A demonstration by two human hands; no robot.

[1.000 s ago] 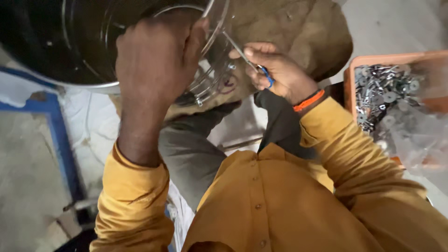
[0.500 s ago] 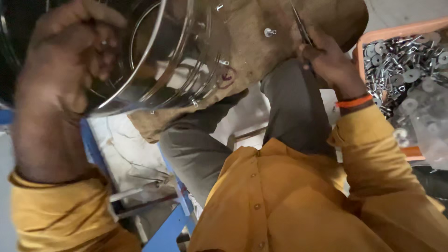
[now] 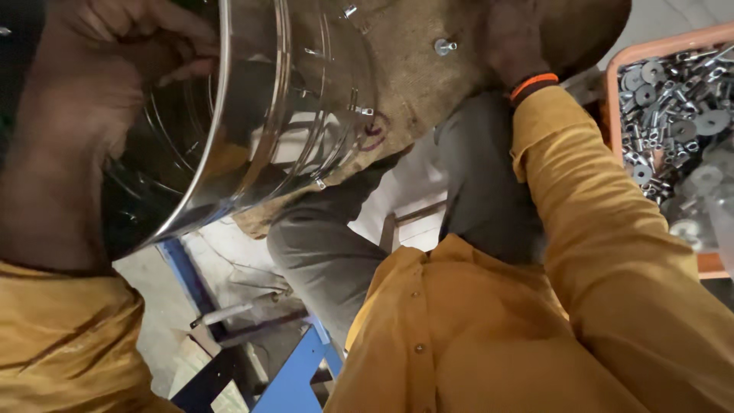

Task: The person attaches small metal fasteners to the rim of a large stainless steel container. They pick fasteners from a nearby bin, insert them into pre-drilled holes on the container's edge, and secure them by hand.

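1. Steel pot [image 3: 252,130] now fills the upper left, closer than before; left hand [image 3: 115,69] clasps its rim.
2. Right hand [image 3: 516,38] has lifted to the frame's top; grip unclear.
3. Orange crate [image 3: 612,99] of metal parts sits right; burlap [image 3: 428,84] lies behind the pot.

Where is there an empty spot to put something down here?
The brown burlap cloth is bare between the shiny steel drum and the right hand, apart from one small bolt. The orange tray is crowded with washers and bolts. The left hand holds the drum's rim.
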